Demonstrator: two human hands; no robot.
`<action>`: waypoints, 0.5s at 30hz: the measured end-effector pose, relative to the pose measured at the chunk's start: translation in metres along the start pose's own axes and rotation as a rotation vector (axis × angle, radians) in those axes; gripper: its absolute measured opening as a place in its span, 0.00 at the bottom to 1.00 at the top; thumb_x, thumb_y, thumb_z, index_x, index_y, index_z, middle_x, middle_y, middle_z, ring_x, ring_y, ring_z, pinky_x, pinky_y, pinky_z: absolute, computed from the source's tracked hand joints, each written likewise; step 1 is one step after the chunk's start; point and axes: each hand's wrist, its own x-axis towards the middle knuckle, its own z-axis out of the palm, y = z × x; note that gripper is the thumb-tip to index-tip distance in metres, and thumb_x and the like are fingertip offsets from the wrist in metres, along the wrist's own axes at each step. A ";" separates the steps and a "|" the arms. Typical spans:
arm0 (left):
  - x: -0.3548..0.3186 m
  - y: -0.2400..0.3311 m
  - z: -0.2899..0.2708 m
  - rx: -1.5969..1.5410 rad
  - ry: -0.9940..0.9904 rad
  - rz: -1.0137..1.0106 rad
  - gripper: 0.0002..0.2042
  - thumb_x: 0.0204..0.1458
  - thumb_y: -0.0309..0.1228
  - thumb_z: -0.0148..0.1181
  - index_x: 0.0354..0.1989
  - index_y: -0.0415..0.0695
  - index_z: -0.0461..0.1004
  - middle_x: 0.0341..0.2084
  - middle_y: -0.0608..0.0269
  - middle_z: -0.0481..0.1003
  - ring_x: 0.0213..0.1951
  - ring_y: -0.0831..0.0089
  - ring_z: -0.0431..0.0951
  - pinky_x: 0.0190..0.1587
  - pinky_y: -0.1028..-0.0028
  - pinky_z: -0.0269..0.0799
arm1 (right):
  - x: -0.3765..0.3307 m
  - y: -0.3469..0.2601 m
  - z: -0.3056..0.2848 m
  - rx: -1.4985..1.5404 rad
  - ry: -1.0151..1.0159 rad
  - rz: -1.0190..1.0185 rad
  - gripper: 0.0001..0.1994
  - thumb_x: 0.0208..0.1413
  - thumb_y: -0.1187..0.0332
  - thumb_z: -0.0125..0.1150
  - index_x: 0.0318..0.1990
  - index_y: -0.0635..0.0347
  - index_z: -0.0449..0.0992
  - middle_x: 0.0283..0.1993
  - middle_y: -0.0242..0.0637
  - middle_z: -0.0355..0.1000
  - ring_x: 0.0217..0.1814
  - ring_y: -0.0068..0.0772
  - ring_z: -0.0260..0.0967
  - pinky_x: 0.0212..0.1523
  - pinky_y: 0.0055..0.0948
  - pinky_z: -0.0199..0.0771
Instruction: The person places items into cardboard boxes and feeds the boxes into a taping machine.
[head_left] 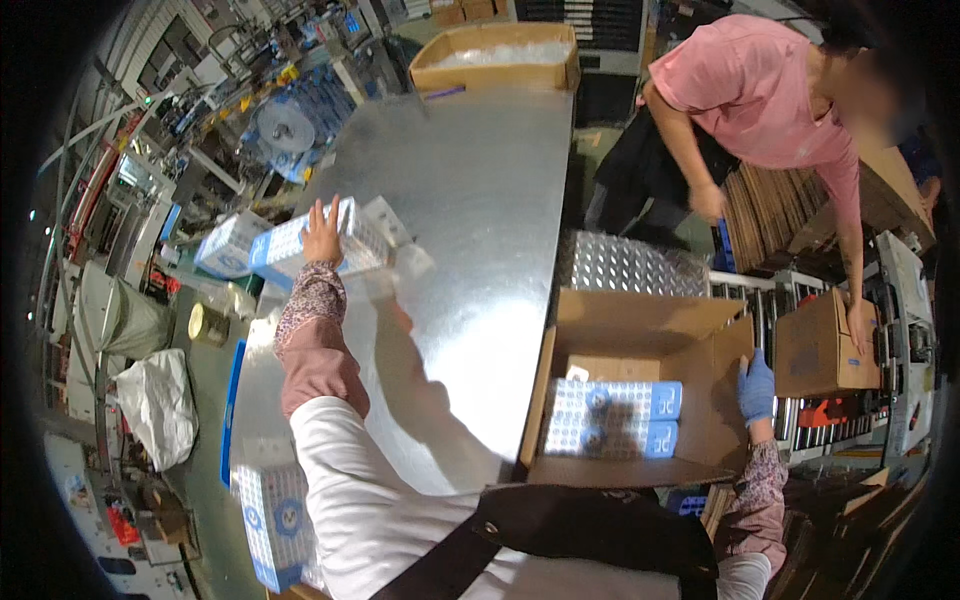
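Note:
My bare left hand lies with spread fingers on a blue-and-white patterned pack at the left of the metal table. A second such pack sits beside it, farther left. My right hand, in a blue glove, grips the right wall of an open cardboard box; its thumb is hard to make out. Inside the box, two similar packs lie side by side at the bottom. Another patterned pack stands at the lower left, next to my left sleeve.
The shiny metal table stretches ahead, with a carton of clear plastic at its far end. At right, a co-worker in pink touches a closed carton on a roller conveyor. Machinery stands at the far left.

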 end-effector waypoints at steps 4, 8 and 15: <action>0.036 0.011 0.021 -0.207 -0.161 -0.078 0.55 0.22 0.42 0.79 0.66 0.54 0.52 0.56 0.55 0.64 0.62 0.58 0.60 0.58 0.50 0.60 | 0.006 -0.004 -0.008 -0.137 -0.063 0.059 0.18 0.61 0.64 0.49 0.51 0.70 0.66 0.32 0.60 0.72 0.34 0.62 0.69 0.35 0.53 0.68; 0.049 0.082 0.012 -0.366 -0.083 -0.217 0.50 0.30 0.60 0.70 0.61 0.43 0.60 0.47 0.53 0.70 0.52 0.53 0.69 0.53 0.54 0.62 | 0.007 -0.006 -0.014 -0.096 -0.118 0.081 0.19 0.61 0.63 0.50 0.53 0.69 0.66 0.38 0.61 0.72 0.39 0.62 0.70 0.39 0.51 0.70; -0.036 0.063 -0.039 -0.543 -0.357 -0.202 0.54 0.31 0.47 0.68 0.70 0.66 0.41 0.48 0.33 0.65 0.47 0.39 0.71 0.49 0.55 0.70 | 0.001 0.014 -0.002 -0.145 -0.057 0.019 0.21 0.63 0.61 0.47 0.55 0.69 0.65 0.42 0.61 0.72 0.44 0.61 0.70 0.43 0.48 0.71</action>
